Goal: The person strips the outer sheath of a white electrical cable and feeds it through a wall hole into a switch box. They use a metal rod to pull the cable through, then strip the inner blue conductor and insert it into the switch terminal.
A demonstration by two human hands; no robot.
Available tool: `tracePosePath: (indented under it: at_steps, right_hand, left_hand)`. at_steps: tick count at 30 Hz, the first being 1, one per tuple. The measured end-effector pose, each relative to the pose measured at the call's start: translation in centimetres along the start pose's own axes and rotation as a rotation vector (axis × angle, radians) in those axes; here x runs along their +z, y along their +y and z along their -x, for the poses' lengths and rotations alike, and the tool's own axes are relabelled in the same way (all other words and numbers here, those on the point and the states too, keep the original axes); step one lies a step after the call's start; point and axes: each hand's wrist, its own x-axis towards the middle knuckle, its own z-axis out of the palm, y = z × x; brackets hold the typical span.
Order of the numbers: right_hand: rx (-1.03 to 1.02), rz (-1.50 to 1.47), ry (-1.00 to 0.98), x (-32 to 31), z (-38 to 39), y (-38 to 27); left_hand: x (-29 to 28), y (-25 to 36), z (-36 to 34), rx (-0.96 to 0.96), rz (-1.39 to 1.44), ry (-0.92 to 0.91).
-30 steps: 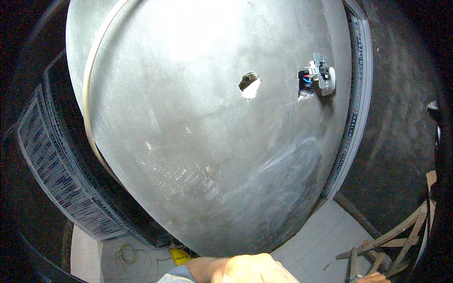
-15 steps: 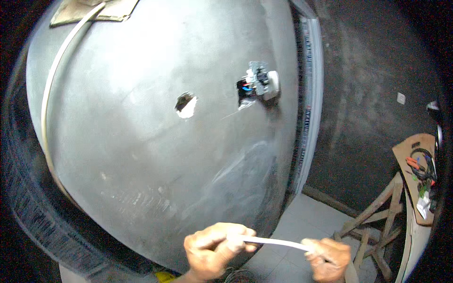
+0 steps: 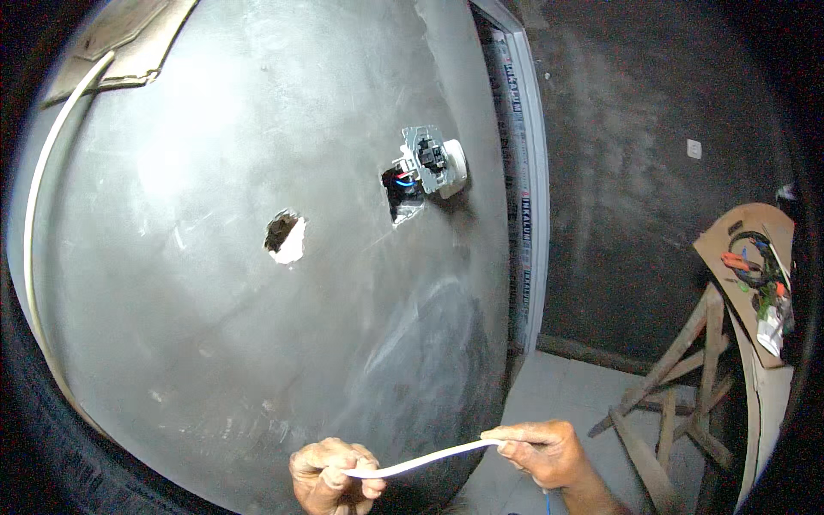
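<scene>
A short length of white cable (image 3: 421, 462) spans my two hands low in front of the wall, curving slightly. My left hand (image 3: 324, 476) pinches its left end between thumb and fingers. The right end is gripped by my right hand (image 3: 545, 451), thumb against forefinger. A thin blue strand (image 3: 548, 502) shows below my right hand; where it leads is hidden. On the wall above, a socket mechanism (image 3: 429, 159) with a metal frame hangs out of a square recess, with red and blue wires behind it.
Left of the socket is a rough round hole (image 3: 285, 236) in the grey wall (image 3: 197, 326). A pale conduit (image 3: 34, 232) runs along the far left. At right, a wooden trestle (image 3: 669, 386) stands near a board (image 3: 755, 283) with tools and cables. A door frame (image 3: 532, 197) edges the wall.
My right hand has risen and moved left, while my left hand has gone lower and left. The cable now slopes up to the right. The whole view has shifted.
</scene>
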Motion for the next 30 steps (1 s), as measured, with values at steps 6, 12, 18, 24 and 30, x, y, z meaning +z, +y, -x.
tracePosePath:
  at_steps: [6, 12, 18, 24, 30]
  right_hand:
    - [-0.382, 0.096, -0.237, -4.9, -5.7, 2.8]
    - [-0.299, -0.051, 0.051, -12.8, -12.0, 3.1]
    - [-0.282, -0.025, 0.047, -16.2, -19.9, 3.2]
    - [-0.507, -0.059, -0.043, -15.1, -24.0, 1.8]
    - [-0.662, -0.017, -0.056, -13.1, -26.5, 0.0]
  left_hand:
    - [0.6, -3.3, -4.5, 0.236, -0.579, 0.285]
    - [6.4, -3.3, -16.0, 0.754, -1.954, -0.220]
    - [11.7, -3.9, -26.8, 0.745, -2.458, -0.520]
    - [16.0, -3.2, -27.8, 0.508, -2.616, -0.344]
    - [16.0, -2.4, -27.2, 0.458, -2.592, -0.147]
